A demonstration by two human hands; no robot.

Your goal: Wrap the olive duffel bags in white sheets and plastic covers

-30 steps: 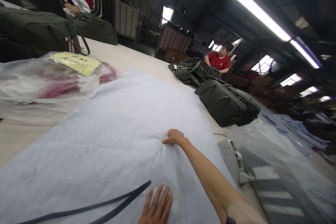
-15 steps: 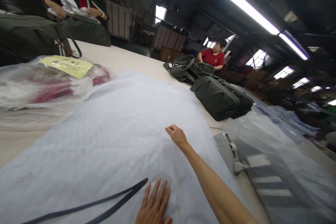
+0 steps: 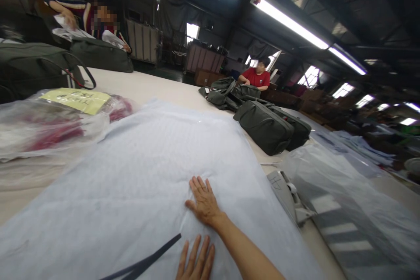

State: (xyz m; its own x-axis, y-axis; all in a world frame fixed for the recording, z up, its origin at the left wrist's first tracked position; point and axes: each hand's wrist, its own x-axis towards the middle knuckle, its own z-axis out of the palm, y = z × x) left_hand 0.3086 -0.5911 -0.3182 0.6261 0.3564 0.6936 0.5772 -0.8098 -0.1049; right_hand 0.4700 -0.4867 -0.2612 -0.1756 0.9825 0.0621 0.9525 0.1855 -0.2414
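Observation:
A large pale bluish-white sheet, perhaps fabric or soft plastic, is spread over the table in front of me. My right hand lies on it palm down, fingers stretched and thumb out to the left. Nearer to me, at the bottom edge of the view, my left hand rests flat on the same sheet with its fingers apart; its wrist is out of view. Just left of those fingers is a narrow dark strap, its two lengths meeting toward the tip. Neither hand holds anything.
A clear bag with a yellow note lies left. Dark green bags stand beyond the sheet. A grey object and clear plastic sit right. One co-worker is at the back, another far left.
My right hand has gone from curled fingers to lying flat and spread, closer to my left hand. The far-left co-worker has bent lower. The whole scene sits lower on the left.

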